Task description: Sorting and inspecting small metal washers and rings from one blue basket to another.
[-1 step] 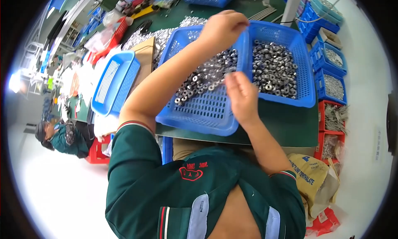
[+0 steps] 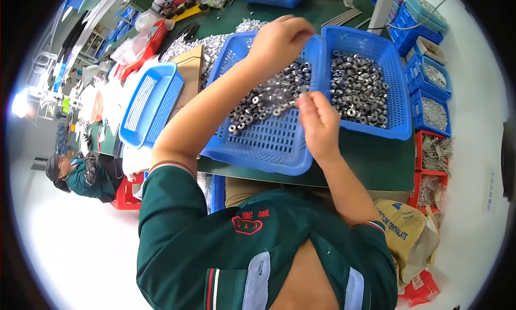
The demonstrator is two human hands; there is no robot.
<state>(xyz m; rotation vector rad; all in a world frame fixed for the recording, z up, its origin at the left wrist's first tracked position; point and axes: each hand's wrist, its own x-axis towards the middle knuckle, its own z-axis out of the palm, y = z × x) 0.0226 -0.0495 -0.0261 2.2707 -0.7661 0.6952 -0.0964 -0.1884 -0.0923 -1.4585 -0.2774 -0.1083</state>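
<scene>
A blue perforated basket (image 2: 269, 162) sits before me with a pile of small dark, shiny metal rings (image 2: 252, 115) in it. Over the rings shows clear, glinting plastic (image 2: 277, 92), apparently a transparent bag. At the basket's right edge my right hand (image 2: 321, 124) is closed, thumb and fingers pinching the end of that plastic. My left hand (image 2: 279, 41) is raised over the basket's far part, fingers curled together; what they hold, if anything, is hidden. A second blue basket (image 2: 400, 108), adjoining on the right, holds more rings (image 2: 358, 87).
An empty-looking blue tray (image 2: 142, 119) stands left, next to brown cardboard (image 2: 188, 73). Loose silvery parts (image 2: 215, 49) lie behind it on the green table (image 2: 371, 162). Stacked blue bins (image 2: 430, 103) and red bins (image 2: 430, 154) line the right. Another person (image 2: 88, 175) sits far left.
My left hand has shifted slightly left and down. My right hand has moved a little to the right, still pinching the plastic.
</scene>
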